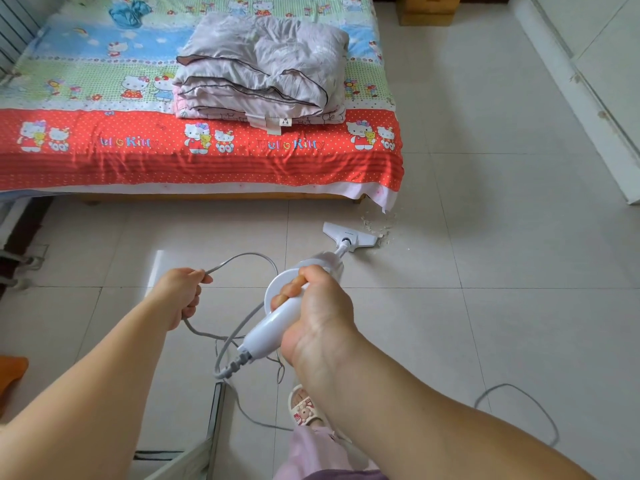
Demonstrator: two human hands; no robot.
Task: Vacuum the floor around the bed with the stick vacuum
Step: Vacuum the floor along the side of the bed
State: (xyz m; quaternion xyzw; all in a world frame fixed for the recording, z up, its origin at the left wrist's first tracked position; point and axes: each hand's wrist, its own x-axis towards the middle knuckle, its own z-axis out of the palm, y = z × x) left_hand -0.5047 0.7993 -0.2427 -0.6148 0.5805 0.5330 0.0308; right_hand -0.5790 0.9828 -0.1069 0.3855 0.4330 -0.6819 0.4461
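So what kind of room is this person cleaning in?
Most likely a home bedroom: a bed with a cartoon-print sheet, a folded quilt on it, and a tiled floor where the stick vacuum works.

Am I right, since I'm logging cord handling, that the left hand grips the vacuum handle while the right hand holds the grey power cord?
No, it is reversed. The head view shows the right hand gripping the vacuum handle, and the left hand holding the grey power cord.

Folded quilt (258,67) on bed (194,157); vac head (349,236) on floor (502,271) by bed's rt corner
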